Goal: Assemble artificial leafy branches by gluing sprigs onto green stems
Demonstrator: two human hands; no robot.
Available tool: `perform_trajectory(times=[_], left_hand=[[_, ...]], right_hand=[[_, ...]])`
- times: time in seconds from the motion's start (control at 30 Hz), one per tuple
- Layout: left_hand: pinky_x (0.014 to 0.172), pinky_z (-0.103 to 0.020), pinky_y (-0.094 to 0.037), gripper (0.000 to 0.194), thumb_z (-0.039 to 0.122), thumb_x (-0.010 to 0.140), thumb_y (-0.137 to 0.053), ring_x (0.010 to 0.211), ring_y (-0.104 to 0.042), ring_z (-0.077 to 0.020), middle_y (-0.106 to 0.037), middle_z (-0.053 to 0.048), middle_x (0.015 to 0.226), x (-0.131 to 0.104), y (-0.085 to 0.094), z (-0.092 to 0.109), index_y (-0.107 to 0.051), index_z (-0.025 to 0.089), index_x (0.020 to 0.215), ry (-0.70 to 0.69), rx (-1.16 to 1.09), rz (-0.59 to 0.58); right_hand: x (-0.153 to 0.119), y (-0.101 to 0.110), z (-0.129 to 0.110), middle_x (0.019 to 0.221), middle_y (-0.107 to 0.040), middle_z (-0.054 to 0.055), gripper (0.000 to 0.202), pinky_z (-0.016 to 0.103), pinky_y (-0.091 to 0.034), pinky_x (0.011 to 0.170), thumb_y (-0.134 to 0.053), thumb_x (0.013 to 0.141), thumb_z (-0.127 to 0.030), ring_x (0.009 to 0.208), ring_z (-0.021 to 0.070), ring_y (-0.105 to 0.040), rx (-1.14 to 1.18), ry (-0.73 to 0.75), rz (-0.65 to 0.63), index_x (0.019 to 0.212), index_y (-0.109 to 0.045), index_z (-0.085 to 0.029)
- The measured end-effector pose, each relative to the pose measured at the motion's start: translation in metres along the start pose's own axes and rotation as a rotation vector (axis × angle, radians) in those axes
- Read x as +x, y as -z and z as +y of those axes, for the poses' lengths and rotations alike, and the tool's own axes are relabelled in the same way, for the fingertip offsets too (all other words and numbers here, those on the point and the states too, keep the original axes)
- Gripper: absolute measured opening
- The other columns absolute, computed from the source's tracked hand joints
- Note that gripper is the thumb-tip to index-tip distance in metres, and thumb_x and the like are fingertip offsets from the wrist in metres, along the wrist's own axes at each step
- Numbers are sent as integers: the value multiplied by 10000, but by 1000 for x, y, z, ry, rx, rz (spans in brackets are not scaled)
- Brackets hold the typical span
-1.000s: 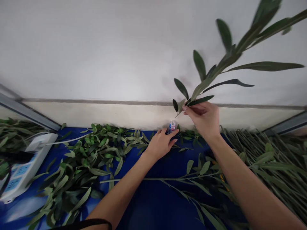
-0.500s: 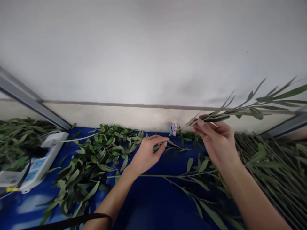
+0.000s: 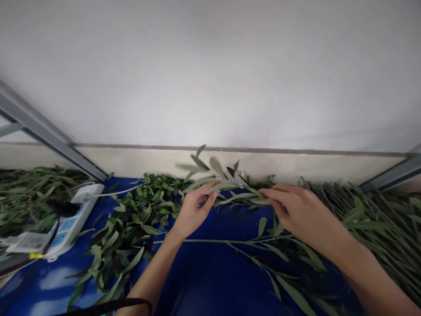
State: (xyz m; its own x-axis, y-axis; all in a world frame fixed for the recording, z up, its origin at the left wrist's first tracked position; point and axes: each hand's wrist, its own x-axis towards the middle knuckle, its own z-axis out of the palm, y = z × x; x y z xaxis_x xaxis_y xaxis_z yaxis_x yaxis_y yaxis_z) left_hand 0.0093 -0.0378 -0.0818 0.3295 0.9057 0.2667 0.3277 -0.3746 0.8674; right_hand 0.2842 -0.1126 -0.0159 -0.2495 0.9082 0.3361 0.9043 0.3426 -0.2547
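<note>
A leafy sprig (image 3: 241, 182) hangs over the blue surface (image 3: 210, 281), its leaves pointing to the left. My right hand (image 3: 291, 202) pinches the sprig at its right end. My left hand (image 3: 195, 206) is at the leafy part, thumb and forefinger apart, with leaves just above its fingertips. Below both hands, a long branch (image 3: 210, 241) lies across the blue surface, with side shoots and leaves toward the right.
Leafy cuttings (image 3: 121, 237) are heaped left of centre. A white power strip (image 3: 77, 219) with cables lies beyond them. Many bare stems (image 3: 388, 237) are piled at the right. A pale wall (image 3: 210, 87) stands behind, with metal posts at both sides.
My right hand has come down and inward, and the sprig in it now points left instead of right. My left hand has shifted slightly left. The small blue-and-white packet is now mostly hidden behind leaves.
</note>
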Motion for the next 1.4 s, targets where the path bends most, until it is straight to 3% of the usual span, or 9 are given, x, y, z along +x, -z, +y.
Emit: perform_trajectory(times=[0.1,0.23,0.4,0.63,1.0,1.07,1.13,1.23,1.4], left_hand=[[895,-357,-629,303,403,987,-617,1038,-755,-262,-784,-104,1138,-1,-3,6,-751,193,1160,-23,-25,21],[1053,-379,-557,273,383,1018,-592,1260,-667,-276,-737,-95,1294,-3,-6,15,-767,224,1155,-71,13,18],[1097,-440,-521,232,321,1034,-573,1232,-681,-274,-751,-103,1255,-7,-8,19,-765,227,1126,-199,86,10],[938,-360,-589,557,228,1033,-561,1017,-708,-194,-677,-116,1320,-14,-13,22,-442,312,1571,-279,-59,-131],[988,-384,-567,538,287,1031,-569,1050,-700,-213,-698,-121,1268,-15,-23,7,-461,265,1558,-189,-55,-146],[1025,-391,-546,467,291,1030,-567,1099,-699,-228,-712,-123,1247,-15,-25,4,-538,241,1493,-164,-7,-151],[997,-379,-549,365,295,1039,-537,1065,-712,-229,-738,-122,1183,-13,-28,5,-626,210,1383,-133,63,-160],[836,-308,-559,290,288,1049,-498,913,-722,-201,-766,-96,1052,-9,-36,10,-699,190,1233,-95,129,-244],[662,-252,-464,217,243,994,-567,714,-663,-163,-765,-42,868,-1,-65,21,-780,204,1006,-119,182,-608]], right_hand=[[2,5,13,1031,-746,102,433,368,-557,727,-532,847,6,959,277,-699,-300,114,8,1171,-753,-178],[2,0,27,1031,-741,123,489,389,-563,766,-528,819,59,1009,297,-685,-463,185,57,1204,-741,-154],[-1,-12,40,1063,-746,125,525,424,-563,810,-495,829,79,1009,299,-689,-483,256,154,1248,-723,-142],[-6,-24,55,1174,-741,138,525,448,-551,905,-489,843,79,1095,308,-678,-443,229,275,1257,-709,-158],[-12,-22,57,1178,-742,134,534,449,-564,906,-488,845,76,1100,308,-680,-429,236,245,1274,-710,-151],[-13,-22,61,1161,-752,128,502,442,-573,891,-491,861,60,1081,304,-694,-399,221,247,1250,-729,-149],[-14,-22,67,1119,-771,112,425,415,-584,834,-510,899,6,1008,290,-725,-329,147,276,1196,-761,-165],[-19,-19,81,1028,-802,82,244,374,-579,744,-587,944,-139,861,268,-761,-134,-115,399,1016,-811,-204],[-31,-17,93,769,-796,43,167,379,-587,639,-841,785,-396,694,281,-753,465,-621,612,812,-819,-232]])
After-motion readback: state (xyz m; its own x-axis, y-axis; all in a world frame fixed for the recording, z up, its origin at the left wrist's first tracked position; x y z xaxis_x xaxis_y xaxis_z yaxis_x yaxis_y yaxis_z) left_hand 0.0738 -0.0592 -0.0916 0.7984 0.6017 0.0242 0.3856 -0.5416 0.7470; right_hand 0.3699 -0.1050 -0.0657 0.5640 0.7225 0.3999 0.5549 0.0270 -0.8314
